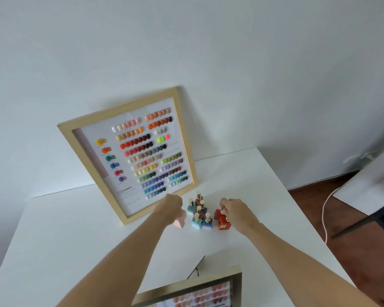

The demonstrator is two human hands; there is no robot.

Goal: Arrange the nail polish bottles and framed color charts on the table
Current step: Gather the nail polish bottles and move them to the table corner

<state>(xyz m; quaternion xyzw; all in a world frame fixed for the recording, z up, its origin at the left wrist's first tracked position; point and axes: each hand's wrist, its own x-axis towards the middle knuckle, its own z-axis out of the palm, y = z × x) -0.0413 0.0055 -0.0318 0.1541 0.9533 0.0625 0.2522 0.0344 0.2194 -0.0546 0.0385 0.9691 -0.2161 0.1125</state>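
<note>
A large wood-framed color chart (129, 151) leans against the wall at the back of the white table (75, 229). In front of it stands a cluster of several blue and teal nail polish bottles (200, 216) with gold caps. My left hand (171, 207) is closed on a pink bottle (179, 221) left of the cluster. My right hand (233, 210) grips the gold cap of a red bottle (224, 223); another red bottle (217, 214) stands just behind it. A second framed chart (193, 289) with nude shades stands at the near edge.
A black stand leg (197, 268) props the near frame from behind. Right of the table lie a wooden floor with a white cable (324, 209) and a white panel (368, 187). A dark object (368, 222) juts in at the right edge.
</note>
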